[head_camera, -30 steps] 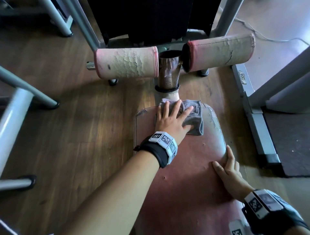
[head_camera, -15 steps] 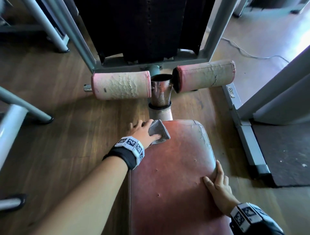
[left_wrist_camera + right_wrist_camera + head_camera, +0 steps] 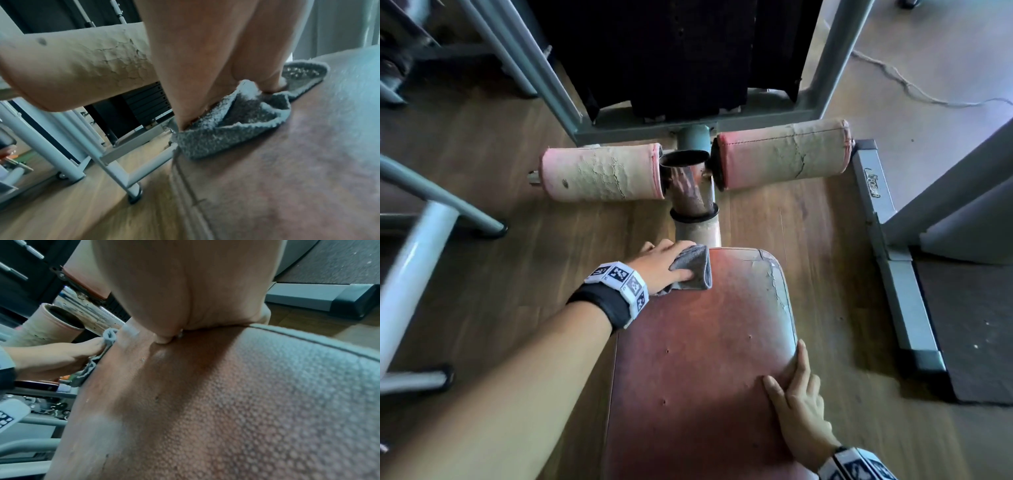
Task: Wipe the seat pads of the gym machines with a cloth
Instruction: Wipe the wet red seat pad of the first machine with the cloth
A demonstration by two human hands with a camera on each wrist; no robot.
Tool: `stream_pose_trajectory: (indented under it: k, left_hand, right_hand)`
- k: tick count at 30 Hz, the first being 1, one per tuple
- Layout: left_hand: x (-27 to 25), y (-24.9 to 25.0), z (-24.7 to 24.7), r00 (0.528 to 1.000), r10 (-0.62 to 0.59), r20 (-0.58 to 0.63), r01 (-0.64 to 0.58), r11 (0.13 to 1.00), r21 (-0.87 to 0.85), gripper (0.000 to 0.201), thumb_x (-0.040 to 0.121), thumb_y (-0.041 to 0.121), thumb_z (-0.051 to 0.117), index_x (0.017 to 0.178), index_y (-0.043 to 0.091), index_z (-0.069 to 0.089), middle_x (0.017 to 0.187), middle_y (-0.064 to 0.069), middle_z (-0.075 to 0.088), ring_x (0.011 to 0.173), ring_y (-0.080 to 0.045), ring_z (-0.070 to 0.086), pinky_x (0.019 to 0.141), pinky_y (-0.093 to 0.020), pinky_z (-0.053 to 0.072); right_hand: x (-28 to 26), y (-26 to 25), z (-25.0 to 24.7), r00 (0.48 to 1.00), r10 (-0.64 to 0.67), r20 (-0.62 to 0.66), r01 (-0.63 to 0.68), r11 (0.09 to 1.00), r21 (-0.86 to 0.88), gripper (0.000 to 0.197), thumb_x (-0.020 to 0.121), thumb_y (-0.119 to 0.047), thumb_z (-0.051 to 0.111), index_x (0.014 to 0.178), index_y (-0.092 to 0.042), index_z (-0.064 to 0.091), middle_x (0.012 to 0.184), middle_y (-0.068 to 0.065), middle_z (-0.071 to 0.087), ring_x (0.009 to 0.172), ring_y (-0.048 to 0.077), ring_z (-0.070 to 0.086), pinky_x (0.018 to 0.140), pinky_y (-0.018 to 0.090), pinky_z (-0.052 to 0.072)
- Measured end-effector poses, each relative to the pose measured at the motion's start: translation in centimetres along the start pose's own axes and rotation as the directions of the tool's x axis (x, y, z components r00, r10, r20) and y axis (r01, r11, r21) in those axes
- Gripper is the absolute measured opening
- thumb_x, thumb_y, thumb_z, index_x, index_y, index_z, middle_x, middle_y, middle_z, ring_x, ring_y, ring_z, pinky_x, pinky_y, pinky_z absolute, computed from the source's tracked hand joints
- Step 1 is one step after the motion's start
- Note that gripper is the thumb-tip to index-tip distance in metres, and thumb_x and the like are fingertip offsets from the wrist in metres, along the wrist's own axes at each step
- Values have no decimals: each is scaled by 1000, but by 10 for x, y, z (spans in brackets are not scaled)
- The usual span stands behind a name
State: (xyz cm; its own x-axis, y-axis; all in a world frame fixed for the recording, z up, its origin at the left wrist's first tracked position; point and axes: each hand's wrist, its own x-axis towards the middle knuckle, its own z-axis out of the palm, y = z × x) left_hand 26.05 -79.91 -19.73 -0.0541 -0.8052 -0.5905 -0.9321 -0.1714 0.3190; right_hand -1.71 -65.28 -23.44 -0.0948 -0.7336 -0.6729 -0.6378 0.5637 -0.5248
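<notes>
Dim indoor light, daylight from upper right; wide-angle bending at edges; wrist views soft, motion blur near floor.

A wooden floor (image 3: 493,294) lies under everything. Past the chrome post (image 3: 690,192) stands a dark weight stack (image 3: 681,58) inside a grey-green frame (image 3: 835,58). Left of the post sits a cracked pink roller pad (image 3: 602,174); right of it, a second roller pad (image 3: 784,154). Farther right of the post, a grey base rail (image 3: 893,260) runs beside a dark mat (image 3: 976,329). A cord (image 3: 914,89) trails behind.
</notes>
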Motion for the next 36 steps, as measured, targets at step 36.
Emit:
stream_pose_trajectory:
  k: [36]
  left_hand:
    - [14, 26, -6, 998, 57, 16, -57, 998, 15, 53, 93, 51, 48, 142, 54, 26, 130, 5, 44, 120, -26, 44, 90, -34, 41]
  right_hand:
    - [3, 16, -8, 975, -193, 111, 172, 970, 171, 90, 92, -34, 57, 139, -58, -17, 144, -10, 23, 134, 20, 29, 110, 54, 24]
